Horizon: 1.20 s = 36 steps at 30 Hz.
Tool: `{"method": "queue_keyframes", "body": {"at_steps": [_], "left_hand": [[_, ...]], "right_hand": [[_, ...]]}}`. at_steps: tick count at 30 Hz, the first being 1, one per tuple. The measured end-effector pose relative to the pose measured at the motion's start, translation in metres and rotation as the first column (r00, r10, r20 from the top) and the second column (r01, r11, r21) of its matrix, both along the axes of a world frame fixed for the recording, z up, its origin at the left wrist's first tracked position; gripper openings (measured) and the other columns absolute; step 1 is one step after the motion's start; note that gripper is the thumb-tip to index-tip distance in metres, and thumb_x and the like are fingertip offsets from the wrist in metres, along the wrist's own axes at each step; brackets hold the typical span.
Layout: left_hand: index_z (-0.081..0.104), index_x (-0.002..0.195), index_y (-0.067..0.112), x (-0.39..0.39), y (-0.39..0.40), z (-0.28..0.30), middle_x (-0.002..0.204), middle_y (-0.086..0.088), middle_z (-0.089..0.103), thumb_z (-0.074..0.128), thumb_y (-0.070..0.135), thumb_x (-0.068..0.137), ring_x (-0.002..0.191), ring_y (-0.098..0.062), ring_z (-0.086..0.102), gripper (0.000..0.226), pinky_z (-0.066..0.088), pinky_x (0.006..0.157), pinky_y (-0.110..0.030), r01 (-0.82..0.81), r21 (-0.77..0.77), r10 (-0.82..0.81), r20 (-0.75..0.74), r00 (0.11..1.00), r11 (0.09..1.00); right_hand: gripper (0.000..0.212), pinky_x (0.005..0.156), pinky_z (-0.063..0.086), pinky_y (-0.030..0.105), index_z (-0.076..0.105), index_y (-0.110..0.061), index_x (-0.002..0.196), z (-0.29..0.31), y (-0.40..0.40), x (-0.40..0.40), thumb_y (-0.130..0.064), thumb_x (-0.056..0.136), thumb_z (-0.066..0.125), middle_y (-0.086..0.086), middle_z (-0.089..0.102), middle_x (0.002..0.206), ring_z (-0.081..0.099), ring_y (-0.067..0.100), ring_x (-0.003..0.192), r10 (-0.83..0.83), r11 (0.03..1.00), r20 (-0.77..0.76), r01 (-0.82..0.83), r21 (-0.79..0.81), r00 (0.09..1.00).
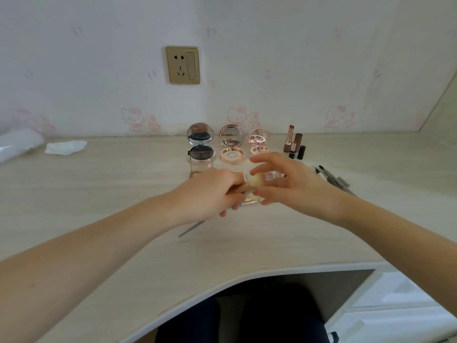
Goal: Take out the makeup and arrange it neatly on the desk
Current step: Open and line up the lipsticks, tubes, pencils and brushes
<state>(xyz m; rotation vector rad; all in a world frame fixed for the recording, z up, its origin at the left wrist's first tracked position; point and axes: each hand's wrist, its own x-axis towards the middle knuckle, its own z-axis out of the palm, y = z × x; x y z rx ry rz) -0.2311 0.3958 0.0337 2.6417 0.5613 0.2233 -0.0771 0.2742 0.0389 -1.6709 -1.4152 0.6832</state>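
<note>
With your left hand (217, 191) gripping the brush (330, 180) and right hand (286, 179) fingers spread, lay it parallel to the pens (333, 179) at three o'clock on the counter (123, 194).

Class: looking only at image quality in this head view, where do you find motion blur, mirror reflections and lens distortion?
Head view: the left hand, the right hand and the brush are smeared by motion; the open compacts at the back stay sharp, their lid mirrors showing reflections; the wide lens bows the desk and tilts the wall socket.
</note>
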Motion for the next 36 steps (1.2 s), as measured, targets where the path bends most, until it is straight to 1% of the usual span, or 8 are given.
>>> {"method": "queue_keyframes", "body": {"at_steps": [4, 10, 15, 20, 24, 27, 31, 36], "left_hand": [[0.058, 0.072, 0.026, 0.007, -0.003, -0.006, 0.071, 0.007, 0.069, 0.064, 0.028, 0.089, 0.056, -0.006, 0.066, 0.018, 0.056, 0.075, -0.037, 0.0, 0.051, 0.006, -0.128, 0.992, 0.999], [0.07, 0.101, 0.027, 0.001, -0.006, -0.017, 0.087, 0.007, 0.067, 0.073, 0.03, 0.081, 0.086, -0.012, 0.059, 0.021, 0.047, 0.082, -0.03, -0.061, 0.095, 0.066, -0.055, 0.996, 0.994], [0.067, 0.113, 0.02, -0.022, -0.003, -0.038, 0.103, 0.005, 0.066, 0.072, 0.017, 0.079, 0.087, -0.005, 0.059, 0.034, 0.048, 0.082, -0.025, -0.01, 0.13, 0.003, 0.059, 0.998, 0.991], [0.065, 0.118, 0.021, -0.049, 0.003, -0.061, 0.111, 0.01, 0.059, 0.069, 0.023, 0.082, 0.107, -0.007, 0.05, 0.035, 0.04, 0.091, -0.02, 0.009, 0.334, -0.071, 0.174, 0.982, 0.942], [0.062, 0.125, 0.021, -0.063, 0.007, -0.067, 0.128, 0.007, 0.055, 0.047, 0.028, 0.093, 0.119, -0.011, 0.05, 0.036, 0.039, 0.1, -0.024, 0.059, 0.384, -0.125, 0.149, 0.981, 0.922], [0.058, 0.131, 0.026, -0.066, 0.011, -0.071, 0.14, 0.007, 0.048, 0.038, 0.032, 0.097, 0.129, -0.011, 0.045, 0.04, 0.035, 0.106, -0.025, 0.07, 0.357, -0.114, 0.102, 0.988, 0.931], [0.051, 0.137, 0.029, -0.065, 0.019, -0.074, 0.149, 0.011, 0.041, 0.032, 0.034, 0.098, 0.139, -0.007, 0.034, 0.044, 0.024, 0.113, -0.019, 0.098, 0.328, -0.128, 0.072, 0.989, 0.939], [0.055, 0.135, 0.029, -0.056, 0.031, -0.075, 0.146, 0.011, 0.044, 0.028, 0.037, 0.096, 0.135, -0.006, 0.039, 0.048, 0.015, 0.111, -0.007, 0.069, 0.279, -0.093, 0.075, 0.993, 0.958]], "right_hand": [[0.018, 0.074, 0.059, 0.034, 0.066, -0.029, 0.103, -0.006, 0.001, -0.004, -0.027, 0.085, 0.068, -0.016, 0.067, 0.099, 0.069, 0.001, 0.079, 0.005, 1.0, 0.286, -0.002, -0.013, 0.958], [0.012, 0.072, 0.056, 0.019, 0.068, -0.024, 0.089, -0.022, -0.004, 0.002, -0.013, 0.086, 0.068, -0.011, 0.067, 0.082, 0.069, -0.001, 0.068, -0.072, 0.997, 0.274, 0.074, 0.004, 0.959], [0.011, 0.095, 0.045, 0.023, 0.069, -0.028, 0.092, -0.041, -0.007, 0.007, -0.019, 0.085, 0.068, -0.015, 0.066, 0.081, 0.061, 0.0, 0.084, -0.032, 0.999, 0.377, 0.041, -0.015, 0.926], [0.013, 0.085, 0.038, 0.015, 0.07, -0.03, 0.099, -0.054, -0.007, 0.008, -0.025, 0.088, 0.065, -0.018, 0.064, 0.088, 0.052, -0.006, 0.087, 0.019, 0.999, 0.524, -0.042, 0.032, 0.852], [0.019, 0.089, 0.048, 0.034, 0.069, -0.025, 0.108, -0.064, -0.005, 0.011, -0.023, 0.089, 0.064, -0.01, 0.063, 0.101, 0.056, 0.008, 0.096, -0.027, 0.99, 0.608, -0.062, 0.125, 0.794], [0.031, 0.096, 0.045, 0.033, 0.062, -0.028, 0.122, -0.065, -0.006, 0.011, -0.028, 0.092, 0.057, -0.008, 0.058, 0.121, 0.05, 0.011, 0.113, -0.043, 0.986, 0.683, -0.079, 0.147, 0.729], [0.043, 0.11, 0.024, 0.026, 0.056, -0.031, 0.131, -0.066, -0.006, 0.006, -0.045, 0.095, 0.038, -0.006, 0.045, 0.145, 0.038, 0.015, 0.136, 0.102, 0.988, 0.782, -0.154, -0.007, 0.615], [0.063, 0.113, -0.004, 0.016, 0.032, -0.031, 0.147, -0.068, 0.006, 0.005, -0.052, 0.093, 0.01, -0.01, 0.015, 0.158, 0.006, 0.011, 0.148, 0.148, 0.987, 0.789, -0.141, -0.079, 0.596]]}}
